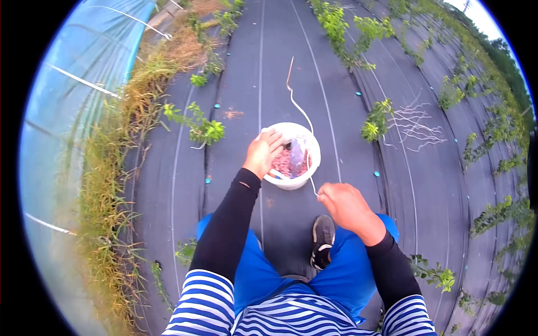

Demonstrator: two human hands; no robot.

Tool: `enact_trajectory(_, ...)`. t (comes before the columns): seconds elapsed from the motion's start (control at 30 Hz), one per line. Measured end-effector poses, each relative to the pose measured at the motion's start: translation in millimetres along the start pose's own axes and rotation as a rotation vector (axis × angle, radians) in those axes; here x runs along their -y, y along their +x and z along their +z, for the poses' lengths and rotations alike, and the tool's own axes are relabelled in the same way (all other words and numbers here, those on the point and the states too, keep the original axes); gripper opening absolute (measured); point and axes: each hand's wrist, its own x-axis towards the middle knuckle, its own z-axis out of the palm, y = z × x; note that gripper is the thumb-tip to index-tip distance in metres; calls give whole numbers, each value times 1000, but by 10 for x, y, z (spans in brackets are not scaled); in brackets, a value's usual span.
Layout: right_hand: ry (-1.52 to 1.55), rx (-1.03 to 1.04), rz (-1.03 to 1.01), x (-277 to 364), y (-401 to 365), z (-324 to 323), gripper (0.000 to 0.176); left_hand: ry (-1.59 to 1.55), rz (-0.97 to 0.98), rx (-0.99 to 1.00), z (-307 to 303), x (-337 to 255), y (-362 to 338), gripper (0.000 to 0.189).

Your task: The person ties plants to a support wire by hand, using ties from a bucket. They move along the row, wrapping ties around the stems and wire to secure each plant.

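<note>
A white bucket [315, 147] stands on the dark ground sheet in front of me, with reddish-pink bits [286, 161] and a clear plastic bag [299, 154] inside. My left hand [263, 152] lies over the bucket's left rim, fingers stretched out and holding nothing. Just right of the bucket, my right hand [343, 203] is closed around the lower end of a long, wavy, pale twig [301, 109]. From there the twig runs up over the bucket's right side and tapers to a brownish tip well beyond it.
Bare wavy twigs [417, 126] lie in a pile at the right. Leafy plants [376, 120] grow in rows through the ground sheet [235, 168]. Dry grass [106, 207] borders a blue plastic film wall [73, 89] at the left. My shoe [323, 238] is close below the bucket.
</note>
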Motion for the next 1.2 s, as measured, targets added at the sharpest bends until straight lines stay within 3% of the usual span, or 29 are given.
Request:
enact_trajectory(0.2, -4, 148, -153, 181, -110, 151, 12, -623, -4, 166, -94, -369, -328, 43)
enact_trajectory(0.33, 5, 233, -190, 345, -137, 268, 12, -534, -31, 106, -194, -505, -653, 37)
enact_trajectory(0.4, 21, 298, -208, 386, -142, 380, 13, -501, -63, 285, -355, -556, -781, 29)
enact_trajectory(0.47, 40, 331, -227, 456, -163, 527, 14, -523, 44, 117, -476, -636, -914, 15)
enact_trajectory(0.5, 116, 263, -54, 516, -187, 612, 16, -628, 80, 12, -592, -664, -965, 12)
enact_trajectory(0.53, 187, 191, 119, 576, -239, 696, 17, -582, 173, -44, -821, -703, -961, 14)
enact_trajectory(0.57, 196, 199, 134, 611, -300, 785, 17, -538, 205, -251, -902, -768, -1034, 17)
enact_trajectory(0.63, 325, 153, 234, 638, -347, 932, 20, -461, 203, -273, -991, -760, -1190, 22)
enact_trajectory(0.77, 439, 117, 234, 608, -305, 1092, 20, -195, 192, -302, -976, -833, -1355, 31)
enact_trajectory(0.83, 424, 99, 232, 444, -262, 1268, 21, 652, -154, -334, -979, -865, -1538, 51)
enact_trajectory(0.87, 175, 152, 273, 400, -238, 1322, 21, 952, -187, -381, -1013, -812, -1586, 63)
enact_trajectory(0.9, -75, 203, 312, 343, -231, 1387, 21, 971, -190, -370, -1090, -775, -1592, 63)
enact_trajectory(0.97, -229, 297, 322, 43, -313, 1716, 20, 1283, 179, -412, -1181, -714, -1620, 57)
enact_trajectory(1.0, -396, 404, 315, -120, -369, 1890, 20, 1102, 231, -453, -964, -746, -1756, 53)
enact_trajectory(1.03, -387, 398, 324, -251, -460, 2033, 20, 1112, 231, -444, -886, -755, -1863, 53)
enact_trajectory(1.1, -472, 434, 284, -456, -638, 2271, 21, 1186, 482, -460, -788, -750, -2071, 49)
enact_trajectory(1.2, -457, 536, 317, -631, -796, 2499, 22, 1068, 496, -430, -582, -715, -2415, 48)
